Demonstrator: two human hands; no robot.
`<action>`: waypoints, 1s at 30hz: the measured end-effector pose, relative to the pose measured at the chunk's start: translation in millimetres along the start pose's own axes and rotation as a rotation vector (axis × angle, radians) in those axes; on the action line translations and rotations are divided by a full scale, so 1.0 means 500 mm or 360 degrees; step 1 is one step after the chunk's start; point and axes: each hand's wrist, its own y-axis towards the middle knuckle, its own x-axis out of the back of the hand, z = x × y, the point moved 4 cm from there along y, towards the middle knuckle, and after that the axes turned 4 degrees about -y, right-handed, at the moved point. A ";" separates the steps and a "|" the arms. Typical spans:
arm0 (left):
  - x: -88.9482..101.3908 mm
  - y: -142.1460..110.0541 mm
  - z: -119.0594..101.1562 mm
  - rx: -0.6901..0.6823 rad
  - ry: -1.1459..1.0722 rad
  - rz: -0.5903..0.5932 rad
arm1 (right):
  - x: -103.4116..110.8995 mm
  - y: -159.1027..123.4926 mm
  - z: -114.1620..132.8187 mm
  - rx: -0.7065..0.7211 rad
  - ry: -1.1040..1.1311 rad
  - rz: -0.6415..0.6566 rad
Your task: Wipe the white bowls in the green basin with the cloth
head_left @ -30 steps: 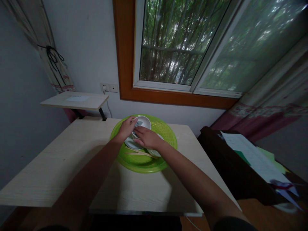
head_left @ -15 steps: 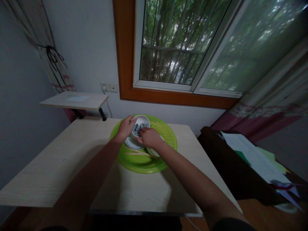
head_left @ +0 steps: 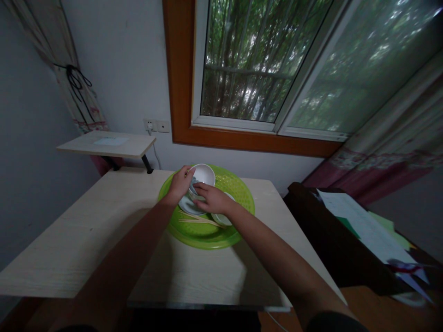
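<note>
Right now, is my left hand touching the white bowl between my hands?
Touching. The head view shows the left hand curled against the left edge of the white bowl, with no gap between them.

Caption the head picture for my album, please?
Left hand holds a white bowl, right hand at its near side, over a green basket.

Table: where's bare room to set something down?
Free on the table: left, between the shelf and left forearm; front, between left forearm and right forearm; right, between the green basket and the table's right edge.
Crowded: inside the basket, where left hand, right hand, bowl, plate and chopsticks bunch together.
</note>
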 end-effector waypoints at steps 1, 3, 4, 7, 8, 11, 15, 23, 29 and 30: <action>0.001 0.000 -0.001 0.0010 0.0007 -0.0011 | -0.001 0.000 -0.002 -0.0024 -0.0034 0.0019; 0.003 0.000 -0.002 0.0028 0.0019 -0.0034 | -0.002 0.001 -0.007 -0.0093 -0.0116 0.0065; 0.004 0.000 -0.003 0.0039 0.0028 -0.0044 | -0.002 0.001 -0.008 -0.0132 -0.0163 0.0094; 0.006 0.002 -0.002 0.0068 0.0055 -0.0058 | 0.001 0.003 -0.010 -0.0242 -0.0325 0.0172; 0.007 0.003 -0.002 0.0072 0.0060 -0.0062 | 0.002 0.004 -0.009 -0.0273 -0.0377 0.0191; 0.010 0.004 -0.001 0.0075 0.0064 -0.0077 | 0.007 0.007 -0.005 -0.0355 -0.0506 0.0187; 0.014 0.001 -0.001 0.0073 0.0093 -0.0102 | 0.010 0.010 0.003 -0.0385 -0.0555 0.0151; 0.007 -0.002 -0.003 0.0067 0.0158 -0.0022 | -0.013 0.004 -0.013 -0.0194 -0.0174 0.0183; 0.000 -0.001 -0.004 -0.0009 0.0053 0.0033 | -0.023 -0.001 -0.014 -0.0062 0.0035 0.0094; -0.003 -0.001 -0.003 -0.0008 0.0029 0.0048 | -0.022 -0.002 -0.012 -0.0058 0.0032 0.0103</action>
